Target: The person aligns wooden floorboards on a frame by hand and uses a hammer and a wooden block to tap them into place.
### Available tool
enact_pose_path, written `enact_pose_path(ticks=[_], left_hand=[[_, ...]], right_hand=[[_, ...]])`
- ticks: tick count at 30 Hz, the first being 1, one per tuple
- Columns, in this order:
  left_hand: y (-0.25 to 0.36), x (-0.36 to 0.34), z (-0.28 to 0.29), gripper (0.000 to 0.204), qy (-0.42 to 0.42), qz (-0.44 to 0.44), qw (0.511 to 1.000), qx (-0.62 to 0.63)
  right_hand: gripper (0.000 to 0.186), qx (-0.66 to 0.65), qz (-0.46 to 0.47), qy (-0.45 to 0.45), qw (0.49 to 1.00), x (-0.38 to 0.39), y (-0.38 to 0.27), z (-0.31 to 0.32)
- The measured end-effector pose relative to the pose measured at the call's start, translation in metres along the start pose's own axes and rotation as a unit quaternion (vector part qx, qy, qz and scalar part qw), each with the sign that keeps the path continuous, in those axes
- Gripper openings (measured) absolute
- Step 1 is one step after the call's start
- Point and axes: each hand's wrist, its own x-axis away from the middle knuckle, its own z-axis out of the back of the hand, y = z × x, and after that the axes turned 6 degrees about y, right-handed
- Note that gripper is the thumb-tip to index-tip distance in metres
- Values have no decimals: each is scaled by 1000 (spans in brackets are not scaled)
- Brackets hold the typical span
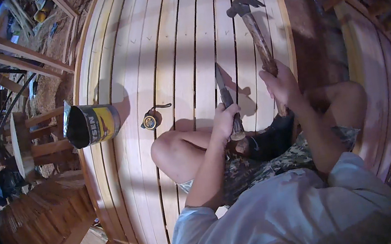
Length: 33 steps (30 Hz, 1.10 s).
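Note:
My left hand (226,119) is closed around the handle of a chisel (220,78), whose blade points away from me. The chisel's tip is at a dark gap between two boards of the slatted wooden panel (181,50); I cannot tell whether it touches the wood. In my right hand (281,83) is a claw hammer (258,37), gripped low on its wooden handle. The hammer's dark metal head is raised to the far right of the chisel, with its claw turned to the right. Shadows of hand and tools fall on the boards.
I sit cross-legged on the panel. Left of my knee lies a yellow and black tape measure (150,122) with a strap. Farther left stands an open can (105,122) with a yellow label. Stacked wood (45,216) is at lower left; another planked panel (372,79) is at right.

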Motion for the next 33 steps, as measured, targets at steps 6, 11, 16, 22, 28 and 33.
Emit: enact_pose_path(ticks=[6, 11, 16, 22, 28, 33], left_hand=[[-3, -1, -8, 27, -2, -6, 1000, -20], [-3, -4, -4, 24, -1, 8, 1000, -11], [0, -1, -4, 22, -5, 13, 1000, -10], [-5, -7, -8, 20, -7, -3, 1000, -15], [1, 4, -3, 21, 8, 9, 1000, -7], [-7, -3, 5, 25, 0, 28, 1000, 0]], right_hand=[[41, 84, 10, 55, 995, -32, 22, -6], [40, 64, 64, 67, 994, -19, -12, -13], [33, 7, 187, 128, 974, -29, -4, -19], [33, 216, 77, 21, 973, -91, 57, -12], [43, 96, 190, 132, 968, -45, 39, -32], [47, 230, 72, 79, 967, -78, 64, -38]])
